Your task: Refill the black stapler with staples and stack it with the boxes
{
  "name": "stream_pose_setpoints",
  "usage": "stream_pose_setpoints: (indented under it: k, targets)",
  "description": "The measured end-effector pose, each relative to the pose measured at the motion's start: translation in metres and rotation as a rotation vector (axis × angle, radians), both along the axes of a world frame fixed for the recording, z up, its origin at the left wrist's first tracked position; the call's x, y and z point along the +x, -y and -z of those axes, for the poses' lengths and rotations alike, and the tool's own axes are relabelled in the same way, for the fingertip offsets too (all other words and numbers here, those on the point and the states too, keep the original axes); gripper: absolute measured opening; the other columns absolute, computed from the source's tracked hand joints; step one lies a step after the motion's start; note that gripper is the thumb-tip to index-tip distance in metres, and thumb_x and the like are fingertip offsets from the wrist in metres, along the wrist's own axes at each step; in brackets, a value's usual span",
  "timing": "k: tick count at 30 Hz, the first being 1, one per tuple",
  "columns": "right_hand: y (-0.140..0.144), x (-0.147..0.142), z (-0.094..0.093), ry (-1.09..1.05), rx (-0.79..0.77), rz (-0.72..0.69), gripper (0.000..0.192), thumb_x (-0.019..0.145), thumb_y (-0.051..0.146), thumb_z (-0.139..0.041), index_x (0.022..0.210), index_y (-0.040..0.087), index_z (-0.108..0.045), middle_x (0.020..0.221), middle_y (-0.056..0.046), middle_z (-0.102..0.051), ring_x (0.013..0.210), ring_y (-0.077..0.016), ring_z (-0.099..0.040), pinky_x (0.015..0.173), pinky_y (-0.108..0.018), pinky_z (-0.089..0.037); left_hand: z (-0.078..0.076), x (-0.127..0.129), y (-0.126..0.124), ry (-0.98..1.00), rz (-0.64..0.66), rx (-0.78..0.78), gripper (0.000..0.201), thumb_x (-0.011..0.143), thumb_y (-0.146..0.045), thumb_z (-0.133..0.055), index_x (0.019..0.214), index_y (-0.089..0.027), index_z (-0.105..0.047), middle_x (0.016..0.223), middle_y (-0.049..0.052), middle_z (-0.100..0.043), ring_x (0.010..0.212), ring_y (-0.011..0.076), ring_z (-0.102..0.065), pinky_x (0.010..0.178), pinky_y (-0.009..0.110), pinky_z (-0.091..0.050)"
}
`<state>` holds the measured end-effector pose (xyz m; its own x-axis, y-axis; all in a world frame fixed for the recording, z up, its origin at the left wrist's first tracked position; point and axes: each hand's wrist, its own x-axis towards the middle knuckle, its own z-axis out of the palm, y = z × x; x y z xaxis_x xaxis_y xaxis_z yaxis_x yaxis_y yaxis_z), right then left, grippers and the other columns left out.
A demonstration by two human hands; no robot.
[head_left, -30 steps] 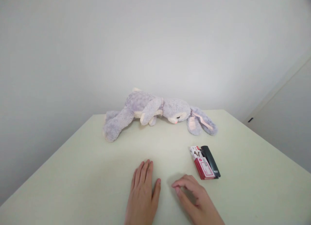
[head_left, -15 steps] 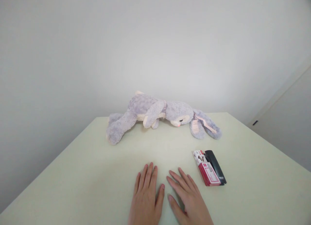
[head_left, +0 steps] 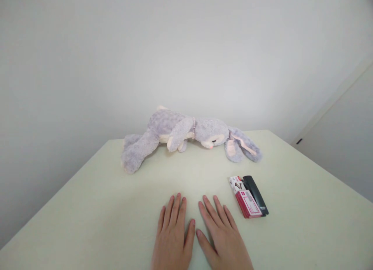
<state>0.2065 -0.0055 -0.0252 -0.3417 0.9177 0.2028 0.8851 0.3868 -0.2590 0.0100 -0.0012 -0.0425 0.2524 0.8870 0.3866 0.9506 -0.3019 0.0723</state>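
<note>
My left hand [head_left: 174, 237] lies flat, palm down, on the pale green table [head_left: 96, 208], fingers stretched out and holding nothing. Beside it my right hand [head_left: 223, 236] rests the same way, its fingers spread; the two thumbs are close but apart. To the right of my right hand sits a black stapler [head_left: 255, 194], against small red-and-white boxes [head_left: 249, 204] and a white box with a printed picture [head_left: 236, 183]. Beyond the hands a grey-lilac plush rabbit [head_left: 171, 124] lies on its side, its head and long ears to the right.
A plain light wall [head_left: 186, 56] stands behind the table's far edge. On the right, past the table's side edge, is a pale panel [head_left: 340, 141] with a small dark mark near its corner.
My right hand has straightened, its fingers now pointing more directly forward, and its thumb has moved left. The whole view has shifted slightly; the rabbit, stapler and boxes look unmoved on the table.
</note>
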Motion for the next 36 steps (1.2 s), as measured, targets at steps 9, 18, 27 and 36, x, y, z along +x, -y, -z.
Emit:
stream_pose_setpoints:
  k: [9,18,27,36]
  targets:
    - [-0.0002,-0.001,0.006,0.031,0.029,0.008,0.074,0.106,0.047,-0.042,0.167,0.031,-0.004,0.169,0.001,-0.021,0.157,-0.0362,-0.023,0.119,-0.066,-0.039,0.002,-0.0006,-0.0001,0.012,0.013,0.031,0.069,0.101,-0.036,-0.051,0.164,-0.021,-0.026,0.167,0.008,-0.037,0.155,0.029,-0.032,0.119,0.053,-0.041]
    - [-0.0027,-0.0063,0.0062,0.002,0.047,0.019,0.076,0.104,0.046,-0.047,0.167,0.036,-0.005,0.169,-0.001,-0.022,0.154,-0.042,-0.028,0.114,-0.075,-0.037,0.0005,-0.0017,-0.0002,0.005,0.004,-0.005,0.068,0.101,-0.036,-0.05,0.164,-0.022,-0.027,0.168,0.008,-0.036,0.156,0.0289,-0.032,0.119,0.053,-0.041]
    - [-0.0009,-0.0064,0.0005,-0.032,0.031,0.026,0.075,0.105,0.045,-0.046,0.167,0.034,-0.005,0.17,-0.001,-0.021,0.156,-0.039,-0.024,0.118,-0.071,-0.035,0.0001,-0.0003,-0.0003,0.023,0.022,-0.029,0.068,0.102,-0.036,-0.05,0.163,-0.018,-0.026,0.169,0.01,-0.032,0.158,0.0289,-0.027,0.121,0.052,-0.041]
    - [0.0011,-0.0066,-0.0011,0.003,0.012,0.018,0.074,0.106,0.045,-0.042,0.167,0.032,-0.002,0.171,-0.001,-0.018,0.157,-0.0382,-0.022,0.118,-0.071,-0.035,-0.001,-0.0016,-0.0004,0.043,0.029,-0.01,0.068,0.102,-0.036,-0.05,0.163,-0.021,-0.026,0.168,0.009,-0.034,0.157,0.0295,-0.029,0.12,0.053,-0.041]
